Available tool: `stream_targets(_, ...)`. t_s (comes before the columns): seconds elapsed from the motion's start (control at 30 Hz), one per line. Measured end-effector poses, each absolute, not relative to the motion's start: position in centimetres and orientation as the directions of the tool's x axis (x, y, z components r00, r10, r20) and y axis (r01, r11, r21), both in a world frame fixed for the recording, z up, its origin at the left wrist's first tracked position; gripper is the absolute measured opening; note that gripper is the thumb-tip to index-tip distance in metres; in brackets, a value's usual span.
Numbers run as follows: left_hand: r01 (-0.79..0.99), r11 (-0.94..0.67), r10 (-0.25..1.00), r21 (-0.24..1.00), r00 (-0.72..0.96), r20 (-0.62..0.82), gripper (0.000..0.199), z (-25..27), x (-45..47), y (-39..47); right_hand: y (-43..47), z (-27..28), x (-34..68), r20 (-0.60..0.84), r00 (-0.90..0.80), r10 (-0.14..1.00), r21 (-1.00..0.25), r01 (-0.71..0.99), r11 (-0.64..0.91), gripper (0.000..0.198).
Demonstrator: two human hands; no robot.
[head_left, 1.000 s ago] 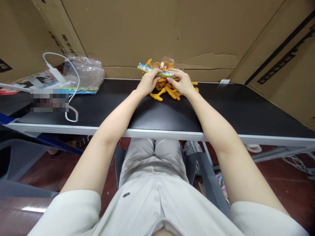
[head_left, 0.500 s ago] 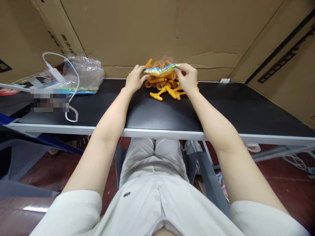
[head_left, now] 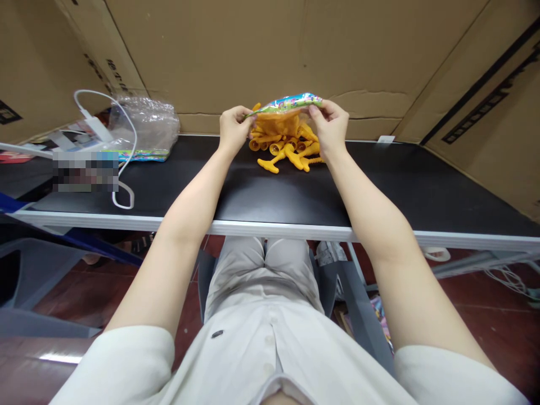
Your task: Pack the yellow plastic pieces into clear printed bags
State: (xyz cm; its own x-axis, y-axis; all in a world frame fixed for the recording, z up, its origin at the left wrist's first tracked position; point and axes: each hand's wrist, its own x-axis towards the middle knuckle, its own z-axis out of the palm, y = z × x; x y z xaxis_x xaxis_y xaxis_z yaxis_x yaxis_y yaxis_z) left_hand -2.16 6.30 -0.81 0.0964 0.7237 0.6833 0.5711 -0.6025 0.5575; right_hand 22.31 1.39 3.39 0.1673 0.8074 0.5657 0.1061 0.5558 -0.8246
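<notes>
Between my hands is a clear plastic bag with a colourful printed header (head_left: 291, 103), raised above the table. My left hand (head_left: 233, 129) pinches the header's left end. At its right end, my right hand (head_left: 331, 128) grips with thumb and fingers. Orange shows through the clear part of the bag below the header; whether any lies inside it I cannot tell. Beneath and in front of it, a pile of orange-yellow plastic pieces (head_left: 291, 156) rests on the black table. Some are tubes with round open ends, others branched like claws.
Another clear plastic bag (head_left: 145, 126) with a printed strip lies at the left. Near it are a white cable (head_left: 135, 132) and a white plug (head_left: 99, 129). Cardboard walls (head_left: 253, 50) stand behind the black table (head_left: 405, 191). A small white tag (head_left: 386, 139) sits at the back edge.
Both hands have lifted the bag's header a little higher and moved slightly apart. The header now looks more stretched out, with its printed face showing. The loose orange pieces in front stay put.
</notes>
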Motion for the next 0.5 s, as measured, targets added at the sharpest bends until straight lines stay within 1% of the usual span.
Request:
stream_targets(0.07, 0.536, -0.604, 0.728, 0.59, 0.069, 0.682, 0.056, -0.5, -1.8, 6.3, 1.5, 3.4, 22.4, 0.576, 0.183, 0.797, -0.818, 0.124, 0.562, 0.016)
stream_targets(0.13, 0.531, -0.608, 0.715, 0.591, 0.043, 0.697, 0.054, -0.2, -1.5, 6.2, 1.7, 3.3, 22.5, 0.601, 0.195, 0.775, -0.799, 0.157, 0.58, 0.017)
stream_targets(0.2, 0.55, -0.622, 0.695, 0.557, 0.061, 0.716, 0.052, 0.1, -1.1, 5.9, 1.8, 3.2, 22.7, 0.646, 0.187, 0.74, -0.762, 0.205, 0.614, 0.017)
stream_targets(0.3, 0.576, -0.66, 0.657, 0.482, 0.132, 0.742, 0.049, 0.6, -0.6, 4.9, 1.5, 3.2, 22.9, 0.725, 0.124, 0.678, -0.678, 0.302, 0.67, 0.017)
stream_targets(0.4, 0.608, -0.664, 0.639, 0.435, 0.159, 0.753, 0.05, 1.0, -0.3, 3.8, 1.4, 3.2, 23.2, 0.761, 0.078, 0.644, -0.614, 0.403, 0.678, 0.026)
stream_targets(0.5, 0.648, -0.628, 0.646, 0.431, 0.125, 0.753, 0.058, 1.1, -0.3, 3.5, 2.7, 2.8, 23.6, 0.787, 0.081, 0.611, -0.581, 0.428, 0.692, 0.042)
